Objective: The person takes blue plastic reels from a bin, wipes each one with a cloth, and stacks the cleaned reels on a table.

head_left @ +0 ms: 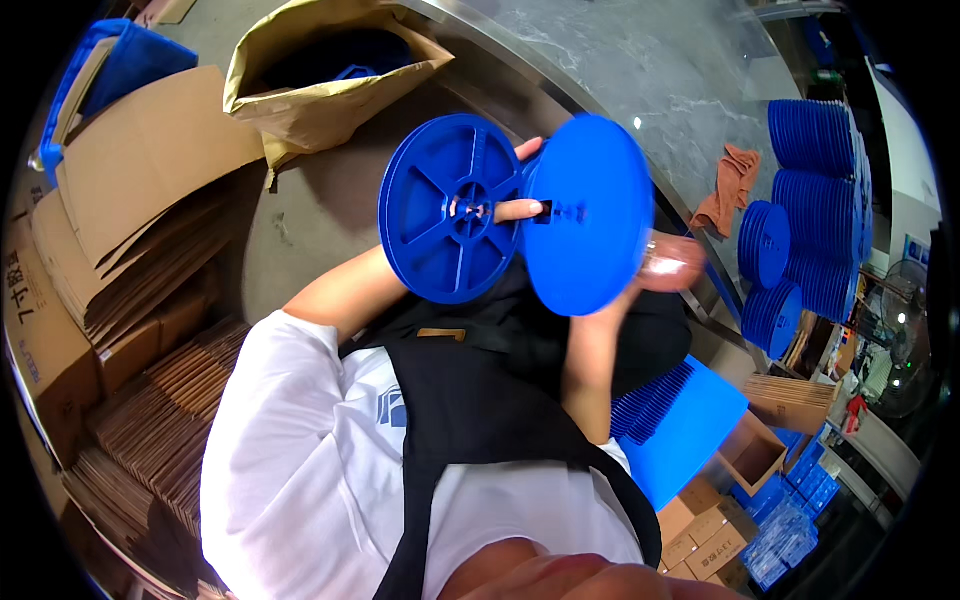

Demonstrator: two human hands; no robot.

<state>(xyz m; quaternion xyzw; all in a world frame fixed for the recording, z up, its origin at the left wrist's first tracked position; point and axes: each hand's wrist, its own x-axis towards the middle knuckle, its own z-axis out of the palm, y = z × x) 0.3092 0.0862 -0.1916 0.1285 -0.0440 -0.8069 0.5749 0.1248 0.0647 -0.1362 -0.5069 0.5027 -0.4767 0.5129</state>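
Note:
My left hand (517,210) is closed behind a round blue plastic reel flange (425,205) with spokes and a holed hub. Its fingers come out past the flange's right edge, one of them reaching to a dark slot in a solid blue disc (590,240). Between the two pieces a bit of blue plastic shows, and I cannot tell whether they are joined. At the disc's right side is my right hand (672,263), blurred, with its fingers mostly hidden behind the disc it grips. Both pieces are held up above my lap.
An open paper sack (300,110) with blue pieces inside stands ahead to the left. Flattened cardboard (155,165) is piled at left. Stacked blue discs (815,220) and an orange cloth (727,190) lie to the right. Nearer are a blue sheet (685,430) and a fan (900,325).

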